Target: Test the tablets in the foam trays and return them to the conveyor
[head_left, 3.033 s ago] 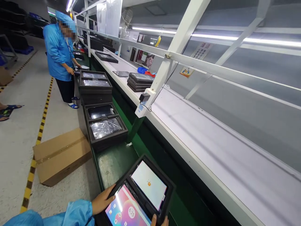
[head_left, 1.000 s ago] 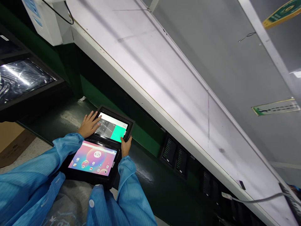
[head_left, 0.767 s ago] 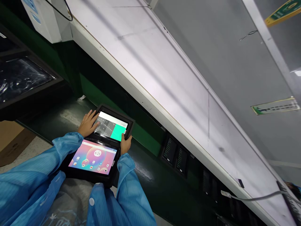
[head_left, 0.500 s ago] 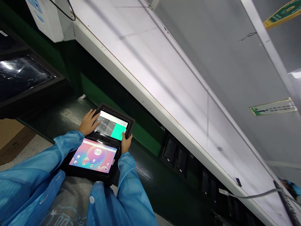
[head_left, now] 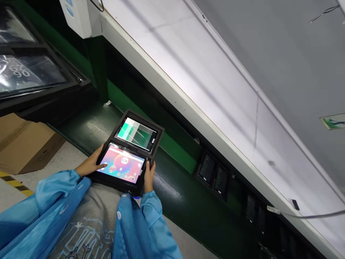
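Observation:
Two tablets lie screen up in a black foam tray at the edge of a dark green bench. The nearer tablet shows a pink and blue home screen with the clock at 6:25. On the farther tablet the screen is split into green, white and grey areas. My left hand grips the tray's left side, its thumb over the nearer screen's left edge. At the right side, my right hand is closed round the tray's edge, thumb on top. The fingers under the tray are hidden.
More trayed tablets are stacked at the left, above a cardboard box on the floor. A white shelf runs diagonally above the green bench. Other dark devices stand under the shelf at right.
Both hands have come down from the farther tablet to the nearer one. The farther screen has switched from a keypad to coloured blocks. My view has shifted left.

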{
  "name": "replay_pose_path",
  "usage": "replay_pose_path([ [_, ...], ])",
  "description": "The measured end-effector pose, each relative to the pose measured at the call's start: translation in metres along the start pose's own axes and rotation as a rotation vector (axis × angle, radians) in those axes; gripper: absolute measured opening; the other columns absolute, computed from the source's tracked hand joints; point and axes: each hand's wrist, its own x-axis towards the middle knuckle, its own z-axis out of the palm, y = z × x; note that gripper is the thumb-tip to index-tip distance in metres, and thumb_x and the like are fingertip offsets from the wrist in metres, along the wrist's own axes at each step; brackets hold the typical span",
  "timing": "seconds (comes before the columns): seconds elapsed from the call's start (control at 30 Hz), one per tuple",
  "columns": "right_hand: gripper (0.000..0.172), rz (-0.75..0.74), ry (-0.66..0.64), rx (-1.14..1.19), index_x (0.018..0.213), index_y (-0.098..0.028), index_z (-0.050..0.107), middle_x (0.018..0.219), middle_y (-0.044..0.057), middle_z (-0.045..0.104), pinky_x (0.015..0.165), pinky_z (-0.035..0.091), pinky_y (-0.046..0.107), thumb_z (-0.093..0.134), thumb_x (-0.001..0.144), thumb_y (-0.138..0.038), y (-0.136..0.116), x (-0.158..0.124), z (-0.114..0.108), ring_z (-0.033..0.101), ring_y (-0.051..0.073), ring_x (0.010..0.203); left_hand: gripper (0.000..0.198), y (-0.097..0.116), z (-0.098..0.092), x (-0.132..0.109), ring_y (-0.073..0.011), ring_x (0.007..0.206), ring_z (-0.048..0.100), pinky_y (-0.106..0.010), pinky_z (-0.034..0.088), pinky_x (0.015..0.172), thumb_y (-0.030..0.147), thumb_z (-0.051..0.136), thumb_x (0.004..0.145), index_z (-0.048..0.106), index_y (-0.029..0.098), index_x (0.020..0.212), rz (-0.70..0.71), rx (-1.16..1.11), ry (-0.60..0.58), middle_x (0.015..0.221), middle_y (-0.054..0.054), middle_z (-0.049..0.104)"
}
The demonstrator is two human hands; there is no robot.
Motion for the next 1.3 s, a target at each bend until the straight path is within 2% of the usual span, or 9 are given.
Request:
replay_pose_path([
  [0.13,0.073,0.0,-0.004,0.017,0.144,-0.017,0.047,0.146,0.013,0.057,0.111,0.044,0.038,0.057,0.087,-0.062,0.012,-0.014,0.0,0.054,0.026,0.135,0.12,-0.012,0.004,-0.025,-0.0379,0.152,0.025,-0.054,0.027,0.122,0.076,0.064,0.076,0.003,0.018,0.163,-0.004,-0.009,-0.02,0.167,-0.018,0.018],
  [0.3,0.078,-0.02,0.042,0.007,0.146,-0.014,0.044,0.147,0.017,0.055,0.113,0.041,0.04,0.055,0.086,-0.062,0.011,-0.007,0.004,0.052,0.027,0.137,0.097,0.003,0.004,-0.013,-0.0333,0.152,0.026,-0.053,0.026,0.123,0.073,0.049,0.088,0.013,0.022,0.162,-0.132,-0.118,0.076,0.166,-0.014,0.026],
  [0.43,0.076,-0.074,0.044,-0.012,0.145,-0.012,0.045,0.142,0.017,0.06,0.11,0.044,0.039,0.058,0.085,-0.056,0.006,0.003,0.01,0.057,0.027,0.131,0.093,0.02,0.003,0.015,-0.0332,0.15,0.032,-0.052,0.026,0.123,0.074,0.043,0.089,0.022,0.017,0.16,-0.143,-0.131,0.15,0.162,-0.016,0.033],
  [0.6,0.071,-0.135,0.067,-0.07,0.147,-0.015,0.044,0.143,0.015,0.059,0.11,0.043,0.038,0.06,0.087,-0.05,-0.005,0.02,0.018,0.058,0.026,0.129,0.09,0.046,0.001,0.075,-0.032,0.147,0.039,-0.048,0.033,0.121,0.069,0.04,0.09,0.026,0.012,0.158,-0.066,-0.039,0.194,0.159,-0.018,0.039],
  [0.73,0.068,-0.166,0.085,-0.125,0.148,-0.017,0.045,0.143,0.014,0.059,0.112,0.039,0.039,0.058,0.089,-0.049,-0.01,0.023,0.021,0.055,0.027,0.131,0.09,0.063,0.001,0.115,-0.0361,0.143,0.043,-0.05,0.039,0.116,0.062,0.052,0.088,0.024,0.013,0.158,-0.092,0.011,0.231,0.156,-0.02,0.042],
  [0.83,0.066,-0.172,0.086,-0.144,0.147,-0.018,0.045,0.143,0.014,0.059,0.11,0.04,0.04,0.057,0.091,-0.05,-0.011,0.02,0.02,0.056,0.028,0.13,0.094,0.07,0.004,0.127,-0.0417,0.139,0.045,-0.055,0.042,0.112,0.057,0.06,0.085,0.022,0.013,0.159,-0.129,0.047,0.257,0.156,-0.022,0.042],
  [0.97,0.064,-0.168,0.067,-0.13,0.146,-0.018,0.046,0.142,0.014,0.059,0.108,0.042,0.04,0.055,0.092,-0.05,-0.012,0.019,0.019,0.057,0.027,0.127,0.09,0.069,0.006,0.127,-0.0433,0.139,0.046,-0.055,0.043,0.11,0.058,0.056,0.088,0.021,0.016,0.16,-0.159,0.049,0.281,0.159,-0.021,0.038],
  [1.13,0.065,-0.169,0.023,-0.072,0.146,-0.016,0.045,0.144,0.015,0.058,0.112,0.04,0.039,0.054,0.091,-0.048,-0.012,0.017,0.016,0.056,0.025,0.131,0.081,0.055,0.001,0.117,-0.0331,0.142,0.046,-0.048,0.041,0.115,0.06,0.042,0.095,0.019,0.018,0.16,-0.153,-0.026,0.276,0.158,-0.017,0.041],
  [1.3,0.078,-0.148,-0.073,-0.012,0.148,-0.019,0.042,0.152,0.012,0.051,0.119,0.034,0.041,0.067,0.076,-0.036,0.008,-0.006,0.001,0.048,0.026,0.14,0.082,0.034,0.001,0.064,-0.0312,0.145,0.043,-0.05,0.034,0.12,0.064,0.041,0.094,0.024,0.016,0.159,-0.126,-0.07,0.219,0.157,-0.017,0.042],
])
